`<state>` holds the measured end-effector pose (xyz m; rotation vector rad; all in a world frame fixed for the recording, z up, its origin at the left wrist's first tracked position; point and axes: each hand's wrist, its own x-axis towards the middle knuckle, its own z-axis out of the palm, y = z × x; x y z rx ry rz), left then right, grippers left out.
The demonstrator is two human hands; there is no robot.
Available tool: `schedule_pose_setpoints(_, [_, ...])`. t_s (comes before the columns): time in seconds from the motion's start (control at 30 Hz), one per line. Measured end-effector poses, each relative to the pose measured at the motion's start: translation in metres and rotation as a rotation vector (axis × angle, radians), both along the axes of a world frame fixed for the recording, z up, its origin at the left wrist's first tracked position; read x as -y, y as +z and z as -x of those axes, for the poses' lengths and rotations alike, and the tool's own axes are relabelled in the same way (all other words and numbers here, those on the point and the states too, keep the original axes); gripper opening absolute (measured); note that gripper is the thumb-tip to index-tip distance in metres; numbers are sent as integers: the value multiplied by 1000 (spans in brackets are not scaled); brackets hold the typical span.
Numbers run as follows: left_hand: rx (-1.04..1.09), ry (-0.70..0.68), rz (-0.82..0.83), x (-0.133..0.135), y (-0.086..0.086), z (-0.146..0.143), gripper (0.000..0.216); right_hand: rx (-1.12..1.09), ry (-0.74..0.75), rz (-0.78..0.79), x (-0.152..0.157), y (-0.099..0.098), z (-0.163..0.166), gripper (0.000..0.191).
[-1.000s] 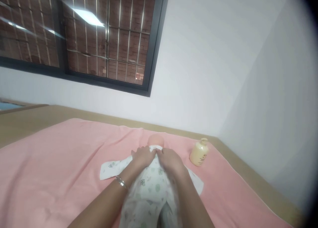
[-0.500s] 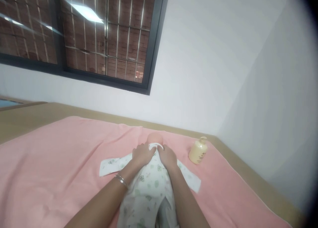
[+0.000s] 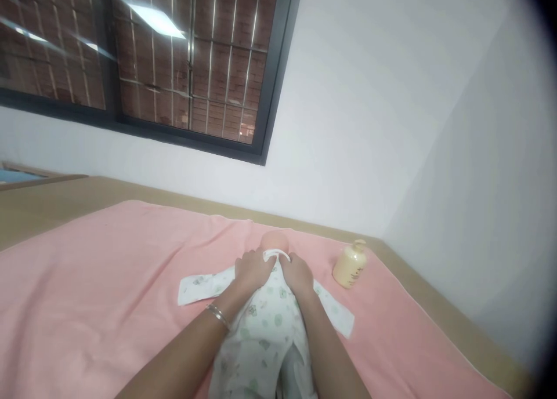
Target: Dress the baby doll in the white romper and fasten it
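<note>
White baby clothes (image 3: pixel 265 315) with a green and grey print lie lengthwise in front of me, the sleeves spread to both sides. Beyond the white-edged collar shows a smooth, round pink head (image 3: pixel 275 240), seemingly a doll's; its face is out of sight. With thumb and fingers, my left hand (image 3: pixel 253 269) grips the clothes just left of the neck opening. My right hand (image 3: pixel 299 275) is closed on the fabric at the right side of the same opening. Both thumbs point inward near the collar, and several fingertips are hidden.
A pink blanket (image 3: pixel 130 271) with creases covers most of the tan surface (image 3: pixel 87 205). To the right of the clothes stands a pale yellow pump bottle (image 3: pixel 349 265). White walls (image 3: pixel 348 126) and a dark-framed window (image 3: pixel 261 126) with bars rise behind.
The whole view has shifted slightly, so everything sits a little further right. Both hands keep their hold at the collar; no other clear change.
</note>
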<state>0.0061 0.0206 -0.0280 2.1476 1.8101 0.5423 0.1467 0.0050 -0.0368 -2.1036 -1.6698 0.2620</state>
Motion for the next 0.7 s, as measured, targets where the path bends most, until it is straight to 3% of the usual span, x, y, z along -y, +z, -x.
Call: schedule_pose_setpoints(0.7, [22,19,-68,-3,-4,0,54,-60,-7,-48,-3,-4,-2,51])
